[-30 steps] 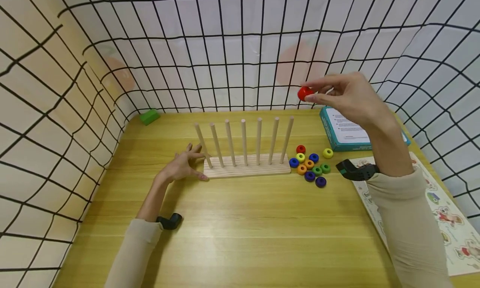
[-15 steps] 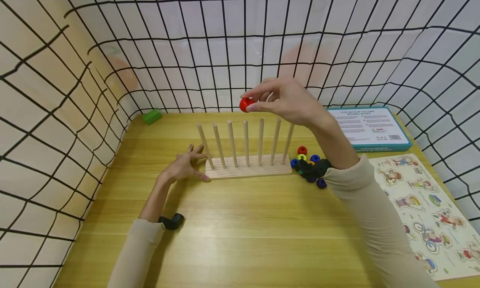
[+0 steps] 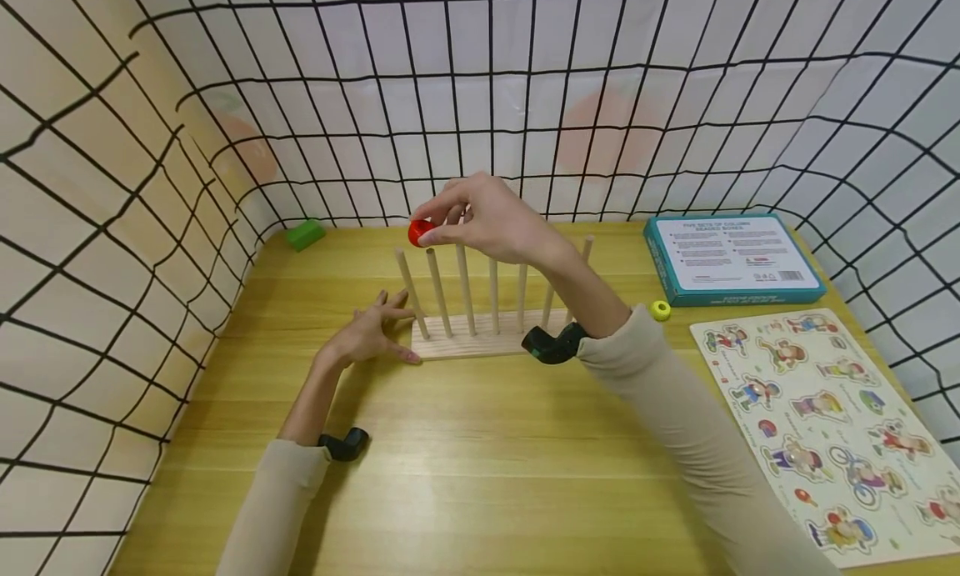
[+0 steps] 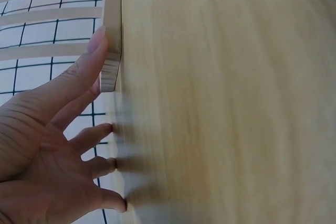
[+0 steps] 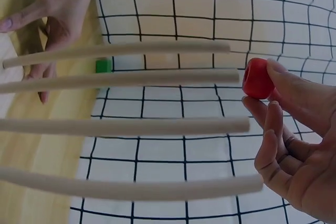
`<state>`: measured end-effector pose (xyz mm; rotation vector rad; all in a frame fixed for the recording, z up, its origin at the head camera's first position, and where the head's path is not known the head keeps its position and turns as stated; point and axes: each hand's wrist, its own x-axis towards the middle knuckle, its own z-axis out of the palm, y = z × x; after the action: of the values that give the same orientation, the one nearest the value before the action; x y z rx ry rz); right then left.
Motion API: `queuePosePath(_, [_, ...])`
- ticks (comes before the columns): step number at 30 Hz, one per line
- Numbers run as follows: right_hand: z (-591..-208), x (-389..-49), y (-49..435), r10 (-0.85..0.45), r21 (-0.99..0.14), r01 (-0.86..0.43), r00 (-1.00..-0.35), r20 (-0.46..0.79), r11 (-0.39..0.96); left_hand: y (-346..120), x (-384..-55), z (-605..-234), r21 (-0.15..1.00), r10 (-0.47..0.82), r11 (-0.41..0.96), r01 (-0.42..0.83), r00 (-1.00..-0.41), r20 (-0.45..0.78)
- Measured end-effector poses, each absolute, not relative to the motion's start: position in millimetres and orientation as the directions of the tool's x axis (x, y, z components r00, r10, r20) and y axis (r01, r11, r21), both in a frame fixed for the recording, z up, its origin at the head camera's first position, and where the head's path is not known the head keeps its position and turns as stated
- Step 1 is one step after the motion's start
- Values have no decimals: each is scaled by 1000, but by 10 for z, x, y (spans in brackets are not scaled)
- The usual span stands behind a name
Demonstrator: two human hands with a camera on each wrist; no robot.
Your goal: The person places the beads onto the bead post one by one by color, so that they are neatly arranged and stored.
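Note:
My right hand (image 3: 487,217) pinches a red bead (image 3: 420,232) between thumb and fingertips, just above the peg row's left part. In the right wrist view the red bead (image 5: 258,79) is apart from the tip of the second peg from the left (image 5: 231,75), its hole facing that tip. The wooden peg stand (image 3: 487,343) has a row of several upright bare pegs; my right forearm hides part of it. My left hand (image 3: 367,334) holds the stand's left end between thumb and index finger, its other fingertips touching the table (image 4: 220,103).
A yellow bead (image 3: 660,310) lies right of my right forearm, which hides the other beads. Further right are a blue-edged box (image 3: 738,259) and a picture board (image 3: 817,426). A green block (image 3: 304,234) sits back left. Black wire mesh (image 3: 480,76) walls the table.
My right hand has carried the red bead leftward and down, from beyond the stand's right end to over its left pegs. The left hand stays at the stand.

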<state>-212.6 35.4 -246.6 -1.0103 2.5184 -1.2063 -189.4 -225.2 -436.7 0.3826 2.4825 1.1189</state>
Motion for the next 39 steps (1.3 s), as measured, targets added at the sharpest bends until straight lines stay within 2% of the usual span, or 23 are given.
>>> queuePosePath(12, [-2530,-2105,146,-663,-744,-493,-743,92,450,-2242,-1896,-4357,762,398,643,79,-884,-244])
queuePosePath(20, [-2572,-2097,67,-702,-702,-549,-705,99,453,-2243,-1884,-4355,755,398,650,84,-885,-244])
queuePosePath(32, [-2652,-2122,79,-702,-708,-548,-705,103,447,-2233,-1877,-4358,762,403,644,72,-878,-258])
queuePosePath(39, [-2629,-2054,300,-658,-708,-588,-716,232,391,-2228,-1875,-4364,765,408,640,79,-878,-251])
